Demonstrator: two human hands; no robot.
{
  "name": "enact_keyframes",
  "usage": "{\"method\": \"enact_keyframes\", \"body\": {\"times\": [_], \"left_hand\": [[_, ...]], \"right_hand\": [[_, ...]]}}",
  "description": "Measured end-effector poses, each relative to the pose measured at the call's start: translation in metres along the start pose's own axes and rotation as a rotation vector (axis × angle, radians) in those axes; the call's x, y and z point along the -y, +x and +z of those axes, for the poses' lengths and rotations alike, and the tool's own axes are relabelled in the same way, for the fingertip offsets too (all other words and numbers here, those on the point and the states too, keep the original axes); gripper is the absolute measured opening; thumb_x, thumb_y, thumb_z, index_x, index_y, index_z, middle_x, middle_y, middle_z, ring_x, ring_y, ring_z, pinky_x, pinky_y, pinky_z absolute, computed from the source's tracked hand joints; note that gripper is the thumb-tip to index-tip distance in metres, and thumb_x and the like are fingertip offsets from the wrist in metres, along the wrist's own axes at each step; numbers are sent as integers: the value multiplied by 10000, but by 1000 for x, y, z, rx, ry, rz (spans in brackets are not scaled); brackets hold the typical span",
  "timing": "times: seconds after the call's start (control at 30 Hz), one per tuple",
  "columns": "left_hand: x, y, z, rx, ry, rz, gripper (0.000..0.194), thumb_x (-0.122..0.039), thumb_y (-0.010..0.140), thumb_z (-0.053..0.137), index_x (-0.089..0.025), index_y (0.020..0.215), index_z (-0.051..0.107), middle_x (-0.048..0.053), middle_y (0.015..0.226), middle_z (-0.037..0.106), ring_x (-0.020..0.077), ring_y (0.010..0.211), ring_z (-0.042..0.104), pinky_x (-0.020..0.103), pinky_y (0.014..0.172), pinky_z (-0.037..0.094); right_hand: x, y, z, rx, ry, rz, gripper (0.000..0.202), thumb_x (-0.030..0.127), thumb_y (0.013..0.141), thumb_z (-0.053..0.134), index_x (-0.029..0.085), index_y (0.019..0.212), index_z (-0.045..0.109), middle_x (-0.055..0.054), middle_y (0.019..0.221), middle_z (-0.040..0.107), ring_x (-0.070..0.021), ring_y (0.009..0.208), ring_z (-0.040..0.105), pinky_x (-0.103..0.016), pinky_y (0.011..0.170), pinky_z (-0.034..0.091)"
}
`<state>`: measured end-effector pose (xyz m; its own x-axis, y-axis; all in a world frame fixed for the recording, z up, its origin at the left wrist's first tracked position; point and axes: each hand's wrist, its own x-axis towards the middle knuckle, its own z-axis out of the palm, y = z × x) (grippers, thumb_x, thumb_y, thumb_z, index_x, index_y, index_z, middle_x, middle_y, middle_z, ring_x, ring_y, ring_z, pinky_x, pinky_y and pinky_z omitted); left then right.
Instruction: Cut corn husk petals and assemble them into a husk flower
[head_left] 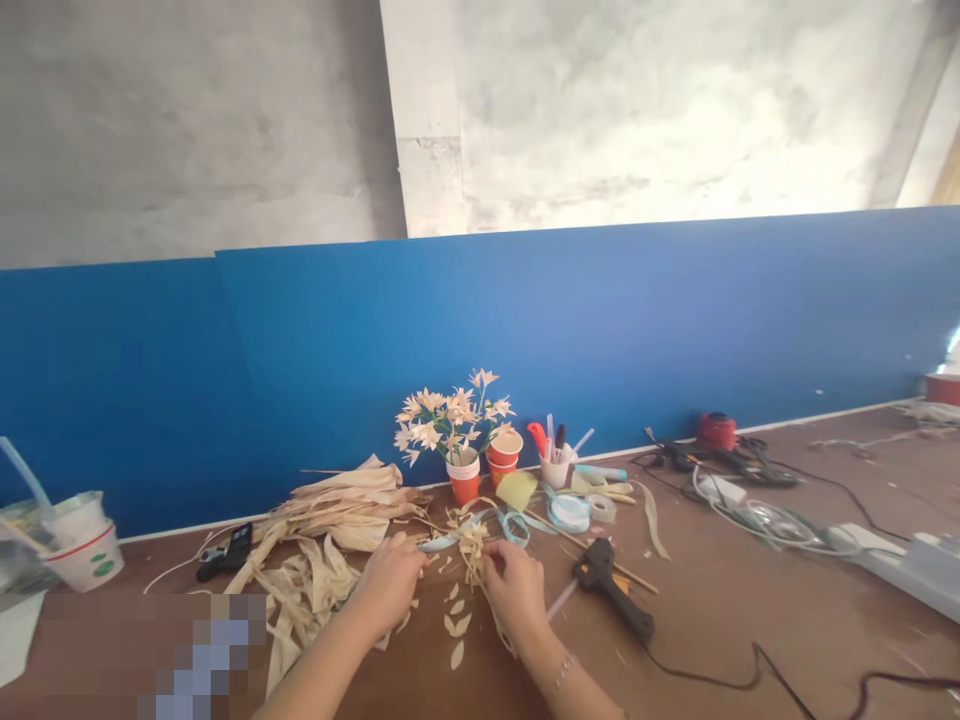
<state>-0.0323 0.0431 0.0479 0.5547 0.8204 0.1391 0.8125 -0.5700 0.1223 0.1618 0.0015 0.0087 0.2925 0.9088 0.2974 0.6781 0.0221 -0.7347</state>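
My left hand [391, 583] is closed at the table's middle, its fingertips near a pale blue ribbon; what it pinches is too small to tell. To its right, my right hand [516, 585] has its fingers pressed together beside a cluster of pale husk pieces [472, 548]; I cannot make out what is between them. Several small petal-shaped pieces [457, 626] lie on the table between my hands. Dried husks [319, 590] spread beside and behind my left hand. A black glue gun [611, 585] lies right of my right hand.
Husk flowers [450, 415] stand in a red-and-white cup [464, 478] near the blue partition [600, 330]. A cup of pens [554, 468], ribbon rolls [568, 512] and cables [757, 680] lie rightward. A white bucket [86, 558] stands far left on the brown table [720, 610].
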Motion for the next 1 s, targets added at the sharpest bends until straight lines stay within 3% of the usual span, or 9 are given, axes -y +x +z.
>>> {"method": "enact_keyframes", "body": {"times": [0.13, 0.3, 0.47, 0.63, 0.7, 1.0], "left_hand": [[4, 4, -9, -68, 55, -26, 307, -155, 873, 433, -207, 829, 733, 92, 843, 705, 265, 915, 577, 368, 813, 393], [16, 2, 2, -228, -32, -303, 286, -263, 887, 464, -198, 825, 735, 87, 842, 714, 263, 933, 581, 346, 802, 394], [22, -9, 4, -128, -86, -346, 194, -193, 813, 539, -213, 825, 732, 53, 894, 723, 238, 956, 577, 313, 832, 385], [12, -18, -2, -49, -87, -435, 170, -299, 801, 568, -211, 755, 707, 58, 894, 708, 246, 960, 570, 307, 792, 389], [8, -20, -2, -67, -71, -461, 126, -276, 777, 590, -207, 794, 693, 54, 883, 699, 242, 955, 568, 304, 786, 387], [-7, -27, 13, -52, -81, -371, 141, -310, 717, 669, -192, 640, 665, 71, 839, 637, 276, 946, 535, 347, 790, 379]], "right_hand": [[0, 1, 1, 3, -39, -40, 205, 143, 815, 504, 211, 850, 694, -44, 911, 734, -224, 892, 655, -314, 809, 371], [-3, 2, -2, 28, -76, -58, 207, 142, 822, 503, 203, 880, 692, -54, 955, 727, -233, 946, 635, -332, 830, 342], [-8, 6, -1, 59, -73, -59, 205, 162, 822, 507, 213, 893, 693, -49, 973, 728, -229, 964, 632, -320, 833, 339], [-9, 7, -2, 52, -77, -67, 212, 168, 818, 500, 218, 872, 699, -43, 929, 731, -212, 909, 643, -299, 823, 353], [-8, 5, -3, 55, -76, -75, 218, 170, 820, 493, 217, 875, 699, -43, 911, 730, -208, 887, 645, -300, 827, 357], [-7, 4, -2, 74, -88, -116, 210, 183, 814, 502, 212, 865, 703, -53, 913, 729, -223, 877, 641, -326, 819, 368]]}}
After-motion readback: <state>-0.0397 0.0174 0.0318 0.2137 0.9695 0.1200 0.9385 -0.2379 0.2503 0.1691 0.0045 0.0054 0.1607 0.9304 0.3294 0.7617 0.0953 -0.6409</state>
